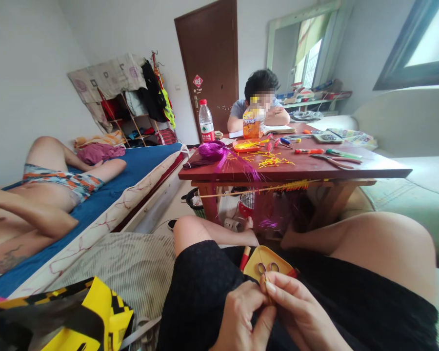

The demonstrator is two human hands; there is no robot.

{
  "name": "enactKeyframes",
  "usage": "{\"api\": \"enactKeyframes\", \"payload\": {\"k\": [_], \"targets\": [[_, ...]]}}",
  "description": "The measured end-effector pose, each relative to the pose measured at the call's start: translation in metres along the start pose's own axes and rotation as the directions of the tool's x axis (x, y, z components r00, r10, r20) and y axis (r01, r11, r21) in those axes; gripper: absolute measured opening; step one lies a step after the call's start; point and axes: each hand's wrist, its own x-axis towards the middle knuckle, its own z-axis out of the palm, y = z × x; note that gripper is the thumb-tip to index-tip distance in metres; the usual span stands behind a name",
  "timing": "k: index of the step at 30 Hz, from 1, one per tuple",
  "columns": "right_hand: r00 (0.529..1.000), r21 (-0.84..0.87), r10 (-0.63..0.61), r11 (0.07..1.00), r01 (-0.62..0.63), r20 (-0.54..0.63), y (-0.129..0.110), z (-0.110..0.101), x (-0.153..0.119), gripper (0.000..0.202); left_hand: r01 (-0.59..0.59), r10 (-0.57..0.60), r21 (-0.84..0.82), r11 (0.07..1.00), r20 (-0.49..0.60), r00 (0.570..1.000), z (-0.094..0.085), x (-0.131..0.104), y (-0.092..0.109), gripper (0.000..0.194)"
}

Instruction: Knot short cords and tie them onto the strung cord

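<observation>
My left hand [241, 314] and my right hand [302, 307] meet over my lap, with fingertips pinched together around something small and thin. A bit of yellow shows between the fingers, but what it is I cannot make out. Just beyond them on my lap lies a yellow tray [251, 265]. The handle loops of a pair of scissors [274, 266] stick up in front of it, right by my fingertips. A red and tan stick-like item [245, 258] leans at the tray's left edge.
Ahead stands a red-brown table [219, 170] bearing purple strands [215, 151], yellow pieces [274, 160], pliers [332, 162] and a water bottle [206, 122]. A stick [241, 192] with yellow pieces runs along its near edge. One person sits behind it; another lies on the bed [146, 156].
</observation>
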Motion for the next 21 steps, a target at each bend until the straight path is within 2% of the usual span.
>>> {"api": "enactKeyframes", "payload": {"k": [3, 5, 7, 8, 9, 10, 12, 15, 17, 18, 19, 21], "targets": [[0.999, -0.007, 0.032, 0.999, -0.032, -0.003, 0.003, -0.001, 0.001, 0.022, -0.109, 0.108, 0.152, 0.982, 0.019, 0.994, 0.001, -0.004, -0.004, 0.024], [1.000, -0.045, 0.019, 0.999, -0.019, 0.006, 0.002, -0.001, 0.002, 0.025, -0.133, 0.126, 0.201, 0.971, 0.047, 0.991, -0.002, -0.003, -0.007, 0.025], [0.996, -0.179, -0.086, 0.980, 0.091, 0.037, -0.002, -0.001, 0.004, 0.027, -0.091, 0.078, 0.182, 0.979, 0.078, 0.994, -0.007, -0.001, -0.007, 0.026], [0.982, -0.298, -0.177, 0.936, 0.188, 0.064, -0.005, -0.001, 0.005, 0.026, -0.048, 0.037, 0.145, 0.988, 0.082, 0.996, -0.010, 0.001, -0.007, 0.025], [0.955, -0.435, -0.279, 0.851, 0.294, 0.098, -0.009, -0.002, 0.006, 0.025, 0.002, -0.009, 0.091, 0.996, 0.081, 0.997, -0.012, 0.003, -0.006, 0.024], [0.916, -0.566, -0.376, 0.729, 0.386, 0.140, -0.012, -0.003, 0.006, 0.022, 0.055, -0.057, 0.025, 0.998, 0.070, 0.996, -0.013, 0.005, -0.005, 0.024], [0.823, -0.750, -0.520, 0.444, 0.490, 0.230, -0.015, -0.006, 0.005, 0.016, 0.165, -0.163, -0.133, 0.977, 0.020, 0.986, -0.013, 0.008, -0.003, 0.028], [0.651, -0.831, -0.646, 0.047, 0.555, 0.398, -0.014, -0.011, 0.003, 0.016, 0.328, -0.365, -0.405, 0.853, -0.017, 0.931, -0.006, 0.010, -0.001, 0.036], [0.542, -0.797, -0.635, -0.206, 0.568, 0.551, -0.015, -0.010, 0.001, 0.018, 0.389, -0.457, -0.544, 0.744, 0.011, 0.889, -0.001, 0.012, -0.002, 0.039], [0.509, -0.769, -0.607, -0.299, 0.566, 0.610, -0.016, -0.009, 0.001, 0.020, 0.402, -0.476, -0.581, 0.707, 0.028, 0.879, 0.000, 0.012, -0.003, 0.039], [0.496, -0.745, -0.573, -0.362, 0.561, 0.652, -0.018, -0.007, 0.000, 0.022, 0.407, -0.483, -0.596, 0.692, 0.037, 0.875, 0.000, 0.013, -0.004, 0.039], [0.503, -0.720, -0.521, -0.423, 0.550, 0.690, -0.023, -0.003, 0.000, 0.025, 0.416, -0.492, -0.585, 0.696, 0.033, 0.870, -0.001, 0.013, -0.005, 0.039]]}}
